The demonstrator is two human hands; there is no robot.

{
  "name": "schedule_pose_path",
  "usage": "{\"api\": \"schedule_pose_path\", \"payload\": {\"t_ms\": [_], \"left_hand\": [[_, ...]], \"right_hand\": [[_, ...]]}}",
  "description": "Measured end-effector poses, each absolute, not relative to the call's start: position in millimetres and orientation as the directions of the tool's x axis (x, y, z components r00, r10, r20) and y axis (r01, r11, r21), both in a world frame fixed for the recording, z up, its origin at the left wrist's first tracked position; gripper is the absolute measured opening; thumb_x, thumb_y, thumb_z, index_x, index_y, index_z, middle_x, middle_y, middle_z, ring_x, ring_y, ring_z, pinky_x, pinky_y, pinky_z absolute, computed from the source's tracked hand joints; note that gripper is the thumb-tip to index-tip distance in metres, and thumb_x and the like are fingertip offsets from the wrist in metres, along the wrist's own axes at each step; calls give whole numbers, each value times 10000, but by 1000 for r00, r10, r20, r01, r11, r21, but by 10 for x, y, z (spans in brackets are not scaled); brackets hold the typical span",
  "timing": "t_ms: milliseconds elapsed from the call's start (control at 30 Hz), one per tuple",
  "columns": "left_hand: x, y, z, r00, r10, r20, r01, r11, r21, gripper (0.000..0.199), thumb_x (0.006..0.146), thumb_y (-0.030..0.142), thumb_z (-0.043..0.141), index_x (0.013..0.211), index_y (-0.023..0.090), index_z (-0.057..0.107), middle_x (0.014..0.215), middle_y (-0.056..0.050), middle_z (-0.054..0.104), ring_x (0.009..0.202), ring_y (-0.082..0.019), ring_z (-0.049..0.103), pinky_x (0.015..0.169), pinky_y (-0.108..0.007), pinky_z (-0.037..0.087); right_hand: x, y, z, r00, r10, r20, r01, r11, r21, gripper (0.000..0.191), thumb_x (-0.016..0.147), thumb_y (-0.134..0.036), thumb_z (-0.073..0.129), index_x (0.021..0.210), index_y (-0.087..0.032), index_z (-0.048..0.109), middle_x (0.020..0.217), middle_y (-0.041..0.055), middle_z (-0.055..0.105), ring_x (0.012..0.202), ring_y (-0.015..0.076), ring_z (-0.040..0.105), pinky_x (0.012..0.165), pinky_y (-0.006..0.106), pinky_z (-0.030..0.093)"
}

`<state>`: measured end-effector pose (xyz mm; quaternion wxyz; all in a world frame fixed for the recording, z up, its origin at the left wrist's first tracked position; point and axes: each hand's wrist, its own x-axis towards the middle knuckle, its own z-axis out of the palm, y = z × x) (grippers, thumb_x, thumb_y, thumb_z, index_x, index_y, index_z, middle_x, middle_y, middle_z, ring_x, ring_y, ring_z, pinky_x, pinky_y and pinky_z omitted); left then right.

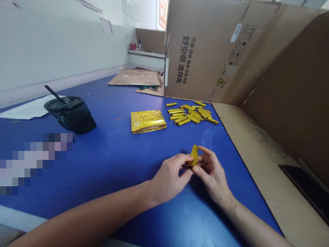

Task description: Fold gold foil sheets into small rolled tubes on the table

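A small gold foil piece (193, 156) is held between both hands above the blue table (123, 161). My left hand (171, 175) pinches its left side with thumb and fingers. From the right, my right hand (212, 171) has its fingertips on the piece, the thumb at the lower end. Farther back lies a loose pile of several narrow gold foil rolls (194, 116). To the left of that pile sits a flat stack of gold foil sheets (148, 121).
A dark lidded mug (77, 115) with a stick in it stands at the left, beside white paper (28, 108). Large cardboard boxes (205, 51) rise at the back right. Flattened cardboard (136, 77) lies at the back, and a dark flat object (305, 188) at the right.
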<state>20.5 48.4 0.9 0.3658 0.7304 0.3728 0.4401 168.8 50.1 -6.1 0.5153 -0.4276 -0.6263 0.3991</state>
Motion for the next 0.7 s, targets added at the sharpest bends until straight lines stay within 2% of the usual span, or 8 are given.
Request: {"api": "schedule_pose_path", "payload": {"t_ms": [133,300,433,533,700], "left_hand": [[178,475,60,409,841,353,89,-422,902,330,751,126,476,1081,119,492,1033,-87,589,920,-161,580,824,-273,469],[191,480,85,416,877,240,-97,-220,971,289,762,173,508,1046,118,497,1024,-93,601,932,-179,582,803,-279,473],[217,495,62,396,913,100,-124,-55,991,268,742,217,557,991,126,518,938,-82,632,868,-186,602,759,-291,476],[236,504,51,373,926,53,-118,-9,993,269,723,217,579,967,119,520,910,-83,638,841,-185,607,754,-297,469],[240,535,61,329,942,70,-118,-33,993,224,726,188,554,939,118,548,853,-61,641,764,-145,605,714,-263,466]], "right_hand": [[1679,515,-70,-118,954,274,32,280,-960,665,675,-382,650,1220,-225,300,885,29,553,758,157,580,682,308,490],[1704,530,-109,-75,955,288,98,294,-951,653,657,-431,649,1193,-221,342,946,46,536,778,165,556,687,307,473],[1736,540,-128,-55,954,296,191,300,-934,488,730,-401,582,1146,-227,395,910,33,538,757,160,537,646,289,454],[1739,538,-133,-52,951,304,229,308,-923,413,762,-358,554,1130,-235,413,916,31,542,769,158,536,655,291,448],[1725,548,-109,-2,959,283,150,280,-948,540,716,-330,614,1185,-240,362,871,19,549,684,138,535,607,284,462]]}}
